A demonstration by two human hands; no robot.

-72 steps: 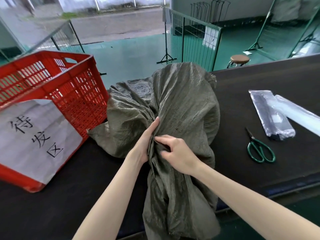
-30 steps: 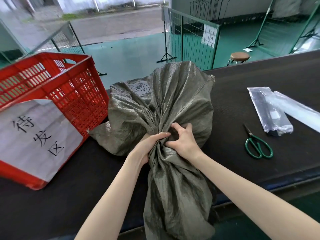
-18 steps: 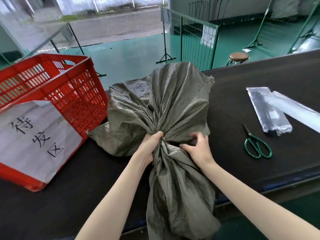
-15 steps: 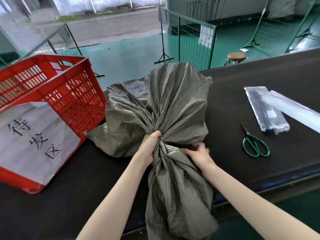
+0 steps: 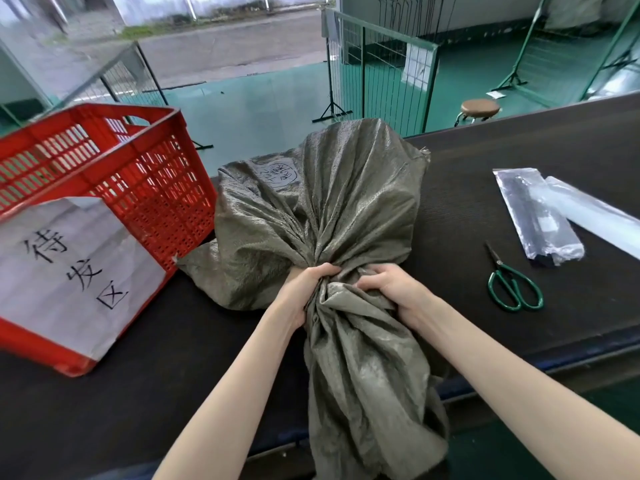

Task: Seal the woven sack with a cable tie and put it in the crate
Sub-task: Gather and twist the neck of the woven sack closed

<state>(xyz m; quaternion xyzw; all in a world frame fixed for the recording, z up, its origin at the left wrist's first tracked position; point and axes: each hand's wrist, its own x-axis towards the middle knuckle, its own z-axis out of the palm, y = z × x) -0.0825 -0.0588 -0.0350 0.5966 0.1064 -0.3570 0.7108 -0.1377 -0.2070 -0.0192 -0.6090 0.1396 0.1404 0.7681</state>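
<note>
Both hands, left hand (image 5: 304,289) and right hand (image 5: 398,289), clench sack (image 5: 346,202) neck; crate (image 5: 114,188) label seemingly reads 待发区

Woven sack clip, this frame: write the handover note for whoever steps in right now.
Left hand: clenched on the gathered neck of the woven sack.
Right hand: gripping the same neck from the other side.
The sack lies on the black table, its loose mouth hanging over the near edge. The red crate sits at its left. Green scissors and clear plastic packets, contents unclear, lie to the right.
Done: neck bunched.
Left: fetch a cable tie, none in hand; cinch it; lift the sack into the crate.
</note>
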